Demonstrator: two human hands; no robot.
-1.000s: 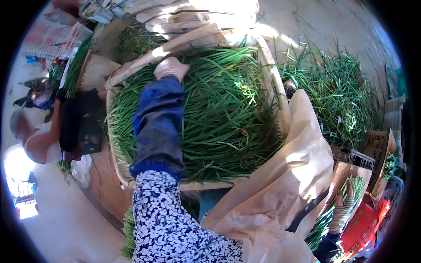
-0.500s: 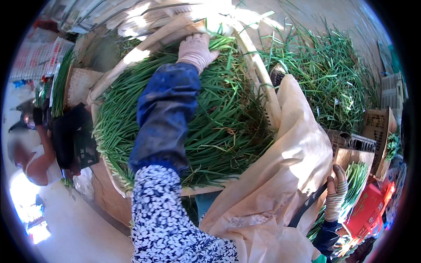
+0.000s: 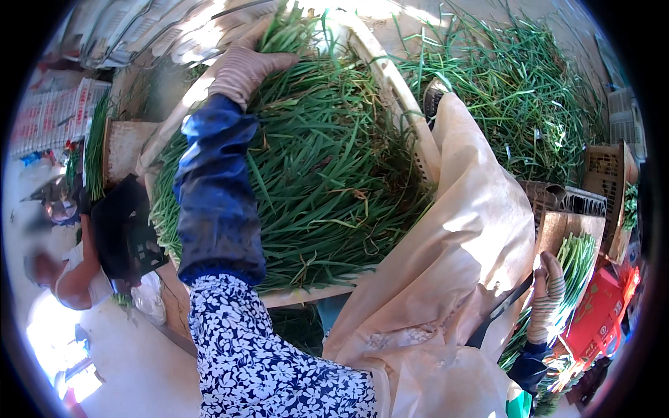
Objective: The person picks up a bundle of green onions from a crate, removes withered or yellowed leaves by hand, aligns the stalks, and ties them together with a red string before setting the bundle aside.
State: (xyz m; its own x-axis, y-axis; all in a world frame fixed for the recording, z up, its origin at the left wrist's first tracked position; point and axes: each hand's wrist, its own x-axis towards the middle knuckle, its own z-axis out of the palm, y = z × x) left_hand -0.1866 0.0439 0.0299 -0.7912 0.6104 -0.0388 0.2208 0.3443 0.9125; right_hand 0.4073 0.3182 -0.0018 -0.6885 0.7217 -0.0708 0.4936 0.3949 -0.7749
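A big pale crate (image 3: 404, 104) full of long green chives (image 3: 327, 188) stands in front of me. At its far side, my left hand (image 3: 244, 73), in a striped knit glove, closes round a tuft of chives (image 3: 289, 31); the fingertips are partly hidden behind the leaves. My right hand (image 3: 547, 299), in a striped glove with bare fingertips, is low at the right. Its fingers stretch upward, thumb slightly apart, beside a neat bundle of chives (image 3: 577, 254) with pale stems.
Loose chives (image 3: 516, 104) lie heaped on the floor at the far right. A beige apron (image 3: 453, 244) covers my leg beside the crate. Plastic baskets (image 3: 603, 177) and a red bag (image 3: 596, 313) stand at the right. Another person (image 3: 80, 275) works at the left.
My left hand has moved left along the crate's far side and now has a tuft of chives in it. The right hand has barely shifted.
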